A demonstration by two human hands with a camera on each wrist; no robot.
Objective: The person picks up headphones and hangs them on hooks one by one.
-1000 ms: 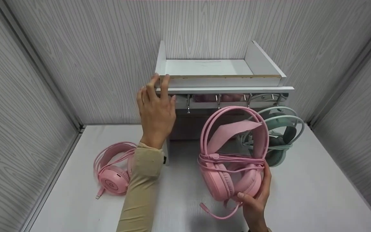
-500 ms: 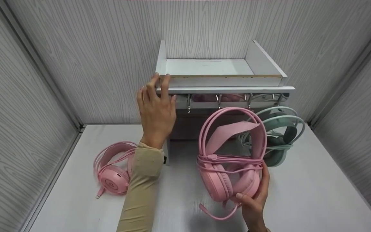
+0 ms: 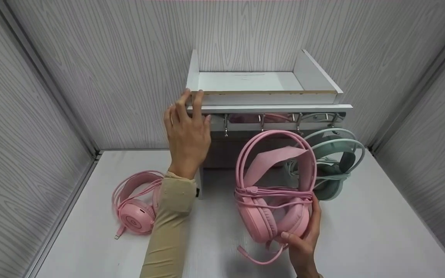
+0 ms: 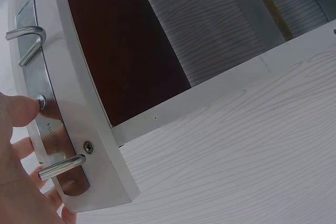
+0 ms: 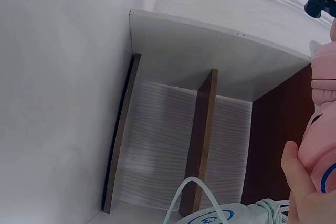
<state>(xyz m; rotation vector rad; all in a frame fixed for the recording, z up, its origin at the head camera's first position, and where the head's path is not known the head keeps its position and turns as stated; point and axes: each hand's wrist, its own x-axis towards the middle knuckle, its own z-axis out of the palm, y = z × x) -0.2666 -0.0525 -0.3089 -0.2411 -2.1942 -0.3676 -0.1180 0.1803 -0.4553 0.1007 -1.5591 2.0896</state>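
A green headset (image 3: 330, 190) seems hung at centre right; fingers of the left hand (image 3: 189, 137) grip the rack (image 3: 269, 99), the right hand's (image 3: 304, 247) clamp an unhung pink headset (image 3: 255, 220), and a second pink headset (image 3: 135, 216) lies lower left.

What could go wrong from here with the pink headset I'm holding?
Your right hand grips the pink headset low, near one earcup, so it could tilt or slip. Swung right, it might bump the green headset partly behind it in the head view. Your left hand holds only one end of the rack, so a hard push at the hooks could perhaps shift it.
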